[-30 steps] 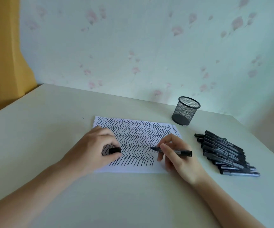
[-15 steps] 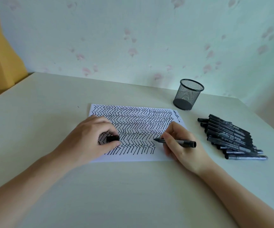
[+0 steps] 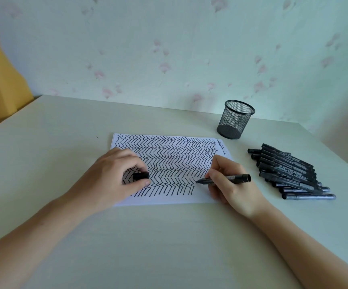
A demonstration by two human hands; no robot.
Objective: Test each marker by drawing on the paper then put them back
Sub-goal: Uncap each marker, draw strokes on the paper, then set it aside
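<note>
A white sheet of paper (image 3: pixel 169 200) lies on the table, almost filled with rows of black zigzag lines. My right hand (image 3: pixel 231 184) grips an uncapped black marker (image 3: pixel 234 177) like a pen, its tip touching the paper at the right end of the lowest rows. My left hand (image 3: pixel 110 178) rests on the paper's left part and pinches the marker's black cap (image 3: pixel 141 175). A pile of several black markers (image 3: pixel 288 172) lies on the table to the right of the paper. A black mesh pen cup (image 3: pixel 235 119) stands upright behind the paper's right corner.
The pale table (image 3: pixel 169 247) ends at a wallpapered wall behind and at an edge on the right. A yellow curtain (image 3: pixel 0 69) hangs at the far left.
The view has shifted as my head moved. My right hand's marker tip has moved slightly right along the lowest rows. My left hand keeps the cap in place.
</note>
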